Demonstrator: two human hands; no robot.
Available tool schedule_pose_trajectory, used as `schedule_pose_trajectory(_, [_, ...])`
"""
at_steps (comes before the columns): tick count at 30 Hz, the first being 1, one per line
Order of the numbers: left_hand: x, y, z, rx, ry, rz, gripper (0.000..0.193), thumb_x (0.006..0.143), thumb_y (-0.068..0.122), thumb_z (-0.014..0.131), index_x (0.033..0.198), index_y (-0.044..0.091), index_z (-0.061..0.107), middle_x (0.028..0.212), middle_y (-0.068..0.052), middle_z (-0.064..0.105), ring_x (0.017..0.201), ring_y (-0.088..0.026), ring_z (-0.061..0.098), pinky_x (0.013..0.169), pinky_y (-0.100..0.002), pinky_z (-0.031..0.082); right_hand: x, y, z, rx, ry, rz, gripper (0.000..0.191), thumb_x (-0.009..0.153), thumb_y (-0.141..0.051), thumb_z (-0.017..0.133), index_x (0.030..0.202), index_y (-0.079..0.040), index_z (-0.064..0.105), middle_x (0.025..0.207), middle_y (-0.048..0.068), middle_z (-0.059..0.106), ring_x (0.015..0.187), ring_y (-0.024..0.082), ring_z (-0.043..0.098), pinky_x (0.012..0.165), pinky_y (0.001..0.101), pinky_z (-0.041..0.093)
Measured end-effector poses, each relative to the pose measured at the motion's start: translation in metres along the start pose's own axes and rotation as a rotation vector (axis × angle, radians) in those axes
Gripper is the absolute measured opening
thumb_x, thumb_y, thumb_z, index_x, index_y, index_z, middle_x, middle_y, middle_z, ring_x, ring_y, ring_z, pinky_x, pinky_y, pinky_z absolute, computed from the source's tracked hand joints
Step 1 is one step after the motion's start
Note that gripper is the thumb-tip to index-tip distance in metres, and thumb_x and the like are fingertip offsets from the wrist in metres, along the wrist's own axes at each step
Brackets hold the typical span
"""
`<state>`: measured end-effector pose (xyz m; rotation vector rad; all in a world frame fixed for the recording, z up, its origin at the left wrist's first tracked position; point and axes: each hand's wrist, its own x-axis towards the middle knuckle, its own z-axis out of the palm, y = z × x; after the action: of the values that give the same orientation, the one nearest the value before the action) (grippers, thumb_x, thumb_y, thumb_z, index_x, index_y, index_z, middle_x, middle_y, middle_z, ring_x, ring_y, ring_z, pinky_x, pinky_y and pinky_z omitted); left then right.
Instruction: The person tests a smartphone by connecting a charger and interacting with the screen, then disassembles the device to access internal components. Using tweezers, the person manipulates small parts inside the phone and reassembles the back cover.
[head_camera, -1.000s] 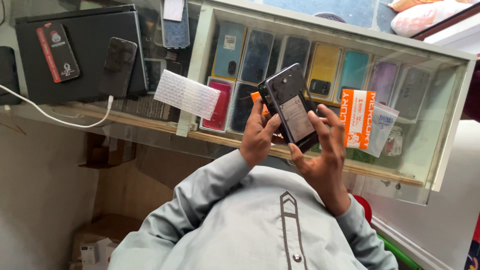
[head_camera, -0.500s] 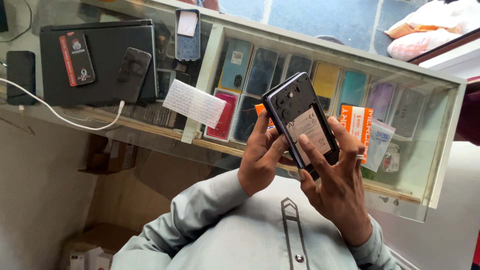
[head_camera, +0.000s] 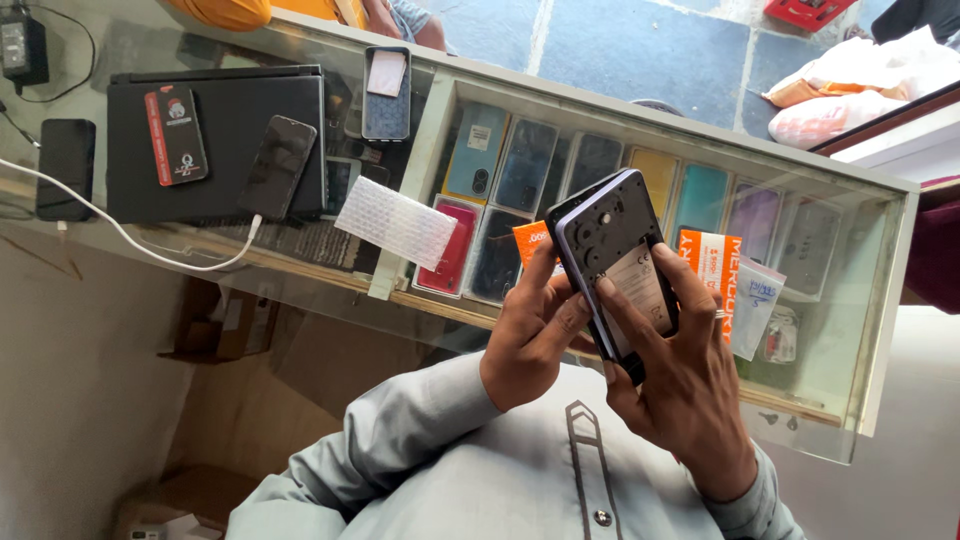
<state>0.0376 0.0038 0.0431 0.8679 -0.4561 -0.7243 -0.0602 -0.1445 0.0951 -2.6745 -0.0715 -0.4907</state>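
Handset (head_camera: 615, 250), lilac-framed smartphone, back cover off, dark inner plate and labelled battery showing. It is held in the air, tilted, above the near edge of the glass display counter (head_camera: 640, 120) and clear of its top.

Left hand (head_camera: 530, 335): fingers curled, thumb and fingertips pressed to the handset's left edge, near an orange slip partly hidden behind it.

Right hand (head_camera: 680, 390): closed around the handset's lower right side, fingers spread over the battery, ring on one finger.

Step in hand, as judged: working along the opened back, most likely at the frame edge or battery. Whether a part is being freed or seated cannot be told. The next move calls for a steady right-hand clamp and light fingertip pressure at the seam, kept off the battery.

Containers:
- Display counter: under its glass, a row of phone cases (head_camera: 525, 165) in blue, black, yellow, teal, lilac and red.
- Counter top, right of the handset: orange packets (head_camera: 712, 260).
- Centre: bubble-wrap pouch (head_camera: 395, 222), contents not visible.
- Left end: closed laptop (head_camera: 230, 110) bearing a black phone (head_camera: 278, 165) on a white cable (head_camera: 120, 235).
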Motion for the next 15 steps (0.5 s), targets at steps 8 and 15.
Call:
schedule_pose_trajectory(8, [-0.0012, 0.0042, 0.0033, -0.009, -0.002, -0.023, 0.058, 0.111, 0.013, 0.048, 0.161, 0.012, 0.019, 0.137, -0.02, 0.061, 0.118, -0.025, 0.069, 0.09, -0.041, 0.067, -0.0023, -0.0005, -0.0014, -0.016, 0.022, -0.004, 0.06, 0.086, -0.026, 0.062, 0.145, -0.015, 0.057, 0.154, 0.025, 0.03, 0.132, 0.046, 0.051, 0.104, 0.0524, 0.051])
schedule_pose_trajectory(15, [-0.0016, -0.0021, 0.003, -0.066, 0.009, -0.024, 0.058, 0.111, 0.013, 0.05, 0.161, 0.012, 0.022, 0.13, -0.019, 0.063, 0.11, -0.024, 0.071, 0.085, -0.039, 0.067, -0.0086, -0.0004, -0.0024, 0.039, 0.047, 0.009, 0.062, 0.088, -0.028, 0.064, 0.146, -0.011, 0.052, 0.155, 0.025, 0.031, 0.132, 0.047, 0.053, 0.102, 0.0517, 0.053])
